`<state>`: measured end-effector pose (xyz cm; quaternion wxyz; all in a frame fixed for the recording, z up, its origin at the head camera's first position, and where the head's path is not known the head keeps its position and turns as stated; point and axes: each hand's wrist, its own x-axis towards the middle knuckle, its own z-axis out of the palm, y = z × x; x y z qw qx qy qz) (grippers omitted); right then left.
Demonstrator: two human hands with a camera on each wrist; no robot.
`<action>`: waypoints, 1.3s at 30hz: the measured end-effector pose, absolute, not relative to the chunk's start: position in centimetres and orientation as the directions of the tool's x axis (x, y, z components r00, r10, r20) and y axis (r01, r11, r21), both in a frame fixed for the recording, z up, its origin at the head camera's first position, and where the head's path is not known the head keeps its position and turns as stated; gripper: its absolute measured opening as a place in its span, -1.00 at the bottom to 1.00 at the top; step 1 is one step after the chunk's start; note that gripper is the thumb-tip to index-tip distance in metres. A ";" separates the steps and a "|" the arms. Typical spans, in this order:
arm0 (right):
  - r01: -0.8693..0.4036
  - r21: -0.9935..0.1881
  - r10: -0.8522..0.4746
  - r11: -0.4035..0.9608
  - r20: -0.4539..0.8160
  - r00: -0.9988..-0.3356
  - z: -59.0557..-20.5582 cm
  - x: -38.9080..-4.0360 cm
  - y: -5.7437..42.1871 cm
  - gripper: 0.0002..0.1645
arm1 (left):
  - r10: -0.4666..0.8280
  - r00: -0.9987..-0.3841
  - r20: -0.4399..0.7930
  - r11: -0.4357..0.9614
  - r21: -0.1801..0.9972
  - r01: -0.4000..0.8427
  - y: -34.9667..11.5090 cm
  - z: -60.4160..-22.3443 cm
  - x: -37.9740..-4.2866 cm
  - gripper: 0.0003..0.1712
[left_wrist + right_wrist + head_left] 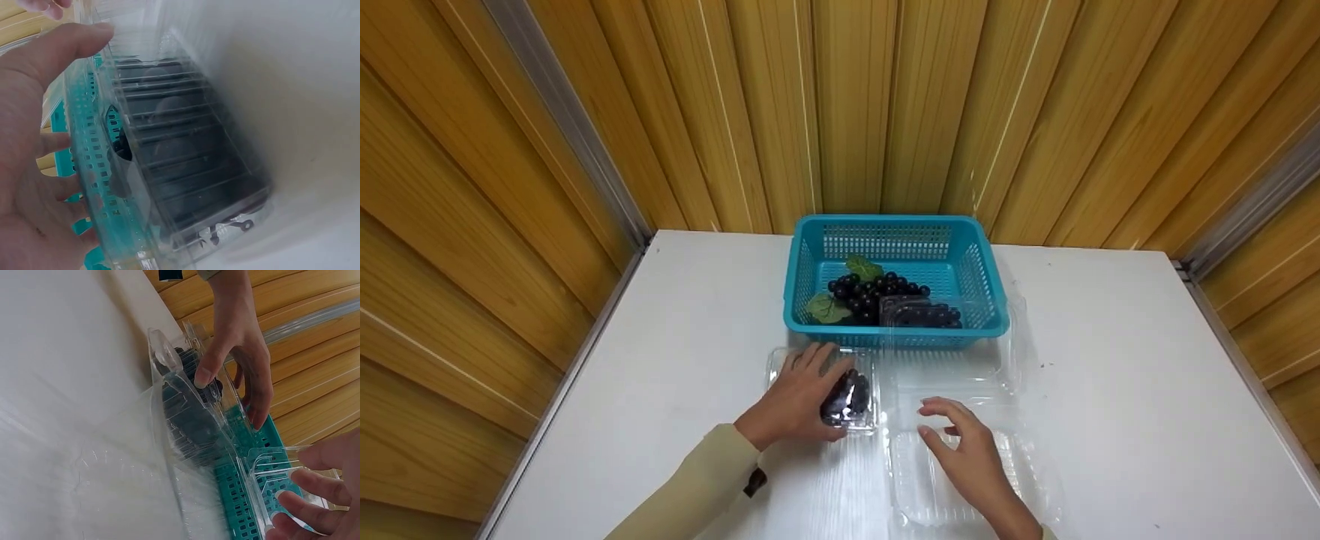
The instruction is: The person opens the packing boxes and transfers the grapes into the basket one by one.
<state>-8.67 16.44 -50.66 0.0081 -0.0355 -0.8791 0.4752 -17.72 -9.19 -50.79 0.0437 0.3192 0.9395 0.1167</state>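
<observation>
My left hand grips a closed clear plastic clamshell box with dark grapes inside. In the left wrist view the thumb lies at one edge of the box, the other fingers along its far side. To the right, my right hand hovers over an open clear clamshell box, thumb and index finger apart. That box's raised lid leans toward the basket. The right wrist view shows this hand's loosely bent fingers close by clear plastic.
A blue-green basket stands behind the boxes. It holds a bunch of dark grapes with green leaves, and a clear box of dark grapes at its front right. Wood-patterned walls enclose the white table.
</observation>
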 end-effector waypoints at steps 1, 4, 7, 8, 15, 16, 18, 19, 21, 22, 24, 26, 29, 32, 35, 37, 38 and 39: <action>0.044 -0.835 0.064 0.548 -0.010 -0.998 -50.7 -8.7 16.3 -0.74 | 0.612 -0.791 -0.008 0.768 0.245 0.592 -9.2 -50.8 -17.7 0.18; 0.000 -0.831 0.043 0.557 0.028 -0.999 -50.9 -8.6 16.1 -0.75 | 0.615 -0.788 -0.015 0.768 0.240 0.594 -9.2 -50.7 -17.6 0.17; -0.029 -0.827 0.028 0.562 0.054 -0.998 -50.9 -8.6 15.8 -0.75 | 0.615 -0.788 -0.030 0.770 0.236 0.592 -9.2 -50.5 -17.5 0.18; -0.037 -0.826 0.024 0.562 0.061 -0.998 -50.9 -8.6 15.7 -0.75 | 0.615 -0.788 -0.034 0.771 0.235 0.592 -9.2 -50.5 -17.4 0.18; -0.103 -0.810 -0.010 0.577 0.119 -0.993 -51.1 -8.6 15.0 -0.76 | 0.621 -0.780 -0.081 0.772 0.238 0.590 -9.0 -49.6 -17.0 0.24; -0.114 -0.807 -0.016 0.580 0.128 -0.992 -51.2 -8.6 14.9 -0.77 | 0.619 -0.780 -0.089 0.774 0.234 0.588 -9.0 -49.5 -17.0 0.25; -0.124 -0.804 -0.025 0.582 0.135 -0.990 -51.2 -8.7 14.8 -0.78 | 0.615 -0.781 -0.105 0.780 0.226 0.584 -8.9 -49.3 -16.8 0.25; -0.132 -0.801 -0.031 0.583 0.140 -0.990 -51.2 -8.7 14.7 -0.78 | 0.611 -0.783 -0.116 0.784 0.231 0.577 -8.8 -49.2 -16.7 0.25; -0.138 -0.799 -0.044 0.585 0.139 -0.989 -51.2 -8.7 14.5 -0.79 | 0.606 -0.785 -0.129 0.787 0.237 0.569 -8.8 -49.1 -16.6 0.24; -0.143 -0.796 -0.050 0.588 0.140 -0.989 -51.2 -8.8 14.5 -0.79 | 0.605 -0.784 -0.136 0.788 0.241 0.566 -8.7 -49.1 -16.5 0.24; -0.152 -0.790 -0.060 0.593 0.145 -0.988 -51.1 -8.8 14.3 -0.79 | 0.607 -0.783 -0.138 0.786 0.250 0.566 -8.7 -49.1 -16.5 0.23; -0.166 -0.781 -0.068 0.602 0.156 -0.985 -51.1 -8.8 14.1 -0.79 | 0.609 -0.781 -0.138 0.785 0.250 0.567 -8.7 -49.0 -16.5 0.22; -0.196 -0.755 -0.084 0.626 0.185 -0.979 -51.2 -8.9 13.7 -0.79 | 0.607 -0.781 -0.144 0.787 0.244 0.567 -8.6 -49.0 -16.5 0.21; -0.213 -0.728 -0.100 0.651 0.196 -0.976 -51.3 -9.0 13.4 -0.77 | 0.608 -0.780 -0.147 0.788 0.232 0.570 -8.5 -48.9 -16.5 0.21; -0.178 -0.716 -0.100 0.675 0.150 -0.984 -51.2 -9.2 12.9 -0.74 | 0.617 -0.776 -0.130 0.782 0.205 0.588 -8.5 -48.8 -16.4 0.22; -0.158 -0.705 -0.097 0.692 0.126 -0.987 -51.1 -9.3 12.7 -0.70 | 0.628 -0.771 -0.106 0.775 0.172 0.608 -8.5 -48.8 -16.3 0.22; -0.157 -0.694 -0.098 0.703 0.124 -0.987 -51.1 -9.3 12.6 -0.68 | 0.633 -0.768 -0.094 0.772 0.152 0.617 -8.5 -48.8 -16.3 0.21; -0.161 -0.683 -0.100 0.712 0.129 -0.987 -51.1 -9.4 12.5 -0.66 | 0.637 -0.766 -0.084 0.769 0.136 0.625 -8.4 -48.9 -16.3 0.21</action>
